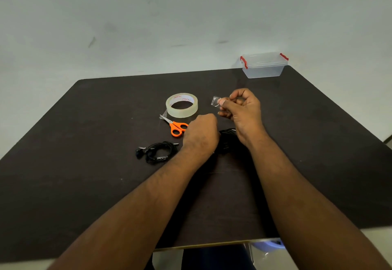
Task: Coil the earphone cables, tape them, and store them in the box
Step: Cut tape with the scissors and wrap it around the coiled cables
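**Desk:** What have you got on the bench point(84, 163) at this moment?

**Operator:** From my remote seat: my right hand point(241, 108) is raised above the dark bench, fingertips pinched together on a small cut piece of clear tape point(215, 101). My left hand point(201, 132) is a curled fist low over the bench; whether it grips anything I cannot tell, since its fingers face away from me. A black coiled earphone cable point(228, 140) lies between my wrists, partly hidden. A second earphone bundle point(156, 152) rests apart, to the left, already looped.

**Desk:** How will those pieces handle?

**Operator:** My judgement: the cable is light, limp and springy, so the coil will want to open unless held across several strands at once, at one side of the loop, where the tape should wrap. The tape scrap is flimsy and sticky; I would hold it by one edge only, or it folds on itself.

**Desk:** And the rest?

**Operator:** The tape roll point(182, 105) sits near the orange-handled scissors point(176, 126), just beyond my left hand. The clear box point(264, 66), red clips, lid on, stands well apart at the far right corner. It looks light and smooth, so it may slide when opened.
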`<state>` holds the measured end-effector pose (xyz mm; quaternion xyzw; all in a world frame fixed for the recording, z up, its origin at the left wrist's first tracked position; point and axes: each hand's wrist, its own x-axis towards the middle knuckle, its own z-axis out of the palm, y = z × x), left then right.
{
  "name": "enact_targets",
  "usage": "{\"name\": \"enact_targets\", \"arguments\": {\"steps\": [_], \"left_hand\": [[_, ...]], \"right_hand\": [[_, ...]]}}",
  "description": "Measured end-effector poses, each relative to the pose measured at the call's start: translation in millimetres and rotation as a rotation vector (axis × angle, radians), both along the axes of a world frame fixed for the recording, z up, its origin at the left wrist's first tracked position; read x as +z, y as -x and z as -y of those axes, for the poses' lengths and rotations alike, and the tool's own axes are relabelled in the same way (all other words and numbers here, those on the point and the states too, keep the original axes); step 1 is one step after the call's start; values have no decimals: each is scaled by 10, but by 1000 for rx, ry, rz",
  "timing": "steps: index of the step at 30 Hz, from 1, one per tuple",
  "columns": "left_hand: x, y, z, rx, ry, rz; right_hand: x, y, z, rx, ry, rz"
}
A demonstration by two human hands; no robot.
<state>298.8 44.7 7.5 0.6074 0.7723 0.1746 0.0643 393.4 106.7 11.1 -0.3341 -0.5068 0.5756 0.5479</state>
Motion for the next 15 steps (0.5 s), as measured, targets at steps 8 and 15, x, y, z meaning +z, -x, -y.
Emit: {"name": "enact_targets", "arguments": {"steps": [8, 15], "left_hand": [[5, 274, 194, 19, -282, 210], [246, 1011, 287, 250, -655, 536]], "right_hand": [[32, 36, 4, -33, 34, -104], [117, 383, 195, 21, 91, -145]]}}
